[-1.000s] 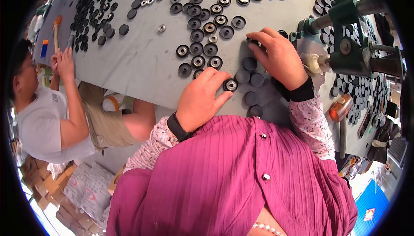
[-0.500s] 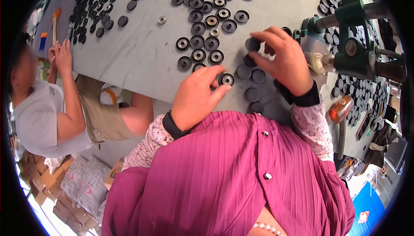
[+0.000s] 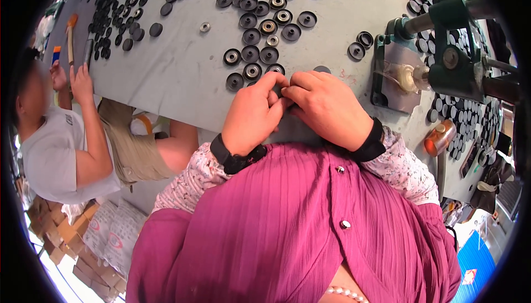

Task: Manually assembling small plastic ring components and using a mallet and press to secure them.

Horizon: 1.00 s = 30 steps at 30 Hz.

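My left hand (image 3: 248,116) and my right hand (image 3: 334,110) meet near the table's front edge, fingers bent and closed together. A dark round piece is between them, mostly covered by the fingers; what my right fingers grip is hidden. Just beyond my left hand lies a black cap with a metal ring seated in it (image 3: 252,71), among several similar ones. Plain black caps with a centre stem (image 3: 250,53) lie beside them. A flat black disc (image 3: 322,69) peeks out behind my right hand.
A green metal press (image 3: 451,62) stands at right, with many dark discs (image 3: 462,117) beyond it. A copper-headed mallet (image 3: 440,138) lies nearer. One loose metal ring (image 3: 205,27) and scattered black discs (image 3: 127,44) are at left. A co-worker (image 3: 66,148) sits at the left edge.
My right hand has moved left from the black discs to meet my left hand. The ringed black cap in my left fingers is now covered.
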Tool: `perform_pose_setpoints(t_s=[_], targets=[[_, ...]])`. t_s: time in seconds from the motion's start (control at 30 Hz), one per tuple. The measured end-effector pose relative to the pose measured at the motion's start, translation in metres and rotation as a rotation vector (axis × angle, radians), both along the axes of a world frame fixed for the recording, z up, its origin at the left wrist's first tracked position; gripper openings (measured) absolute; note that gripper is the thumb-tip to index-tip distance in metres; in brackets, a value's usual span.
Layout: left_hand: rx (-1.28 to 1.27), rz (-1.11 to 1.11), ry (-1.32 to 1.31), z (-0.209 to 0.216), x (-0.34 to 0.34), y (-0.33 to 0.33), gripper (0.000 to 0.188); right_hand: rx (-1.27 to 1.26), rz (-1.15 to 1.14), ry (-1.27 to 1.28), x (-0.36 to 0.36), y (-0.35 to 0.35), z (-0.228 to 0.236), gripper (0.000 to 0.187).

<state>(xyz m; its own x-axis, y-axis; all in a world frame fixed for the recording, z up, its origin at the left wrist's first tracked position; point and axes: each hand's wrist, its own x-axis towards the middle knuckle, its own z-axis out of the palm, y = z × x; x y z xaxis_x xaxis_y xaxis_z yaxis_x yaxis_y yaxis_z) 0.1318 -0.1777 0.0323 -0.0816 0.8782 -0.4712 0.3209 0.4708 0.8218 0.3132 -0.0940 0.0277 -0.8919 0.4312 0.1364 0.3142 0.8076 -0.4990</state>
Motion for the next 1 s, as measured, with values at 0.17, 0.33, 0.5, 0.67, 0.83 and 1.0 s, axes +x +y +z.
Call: perform_pose_setpoints(t_s=[0.17, 0.33, 0.5, 0.67, 0.83, 1.0], targets=[[-0.017, -0.015, -0.143, 0.006, -0.007, -0.001, 0.032, -0.107, 0.088, 0.010, 0.008, 0.012, 0.006, 0.016], [0.335, 0.128, 0.337, -0.002, -0.021, -0.024, 0.032, -0.078, -0.204, 0.242, -0.008, 0.049, 0.009, 0.015], [0.457, 0.010, 0.515, -0.009, -0.030, -0.007, 0.034, 0.083, -0.201, 0.037, -0.015, 0.081, -0.017, 0.020], [0.485, 0.029, 0.529, -0.002, -0.019, 0.003, 0.035, 0.044, -0.183, 0.079, -0.009, 0.066, -0.010, 0.018], [0.563, -0.132, 0.526, -0.016, -0.008, 0.014, 0.033, -0.008, -0.189, 0.043, -0.006, 0.070, -0.008, 0.021], [0.483, -0.136, 0.238, -0.013, -0.003, 0.003, 0.034, -0.280, -0.219, 0.068, 0.002, 0.072, 0.002, 0.021]])
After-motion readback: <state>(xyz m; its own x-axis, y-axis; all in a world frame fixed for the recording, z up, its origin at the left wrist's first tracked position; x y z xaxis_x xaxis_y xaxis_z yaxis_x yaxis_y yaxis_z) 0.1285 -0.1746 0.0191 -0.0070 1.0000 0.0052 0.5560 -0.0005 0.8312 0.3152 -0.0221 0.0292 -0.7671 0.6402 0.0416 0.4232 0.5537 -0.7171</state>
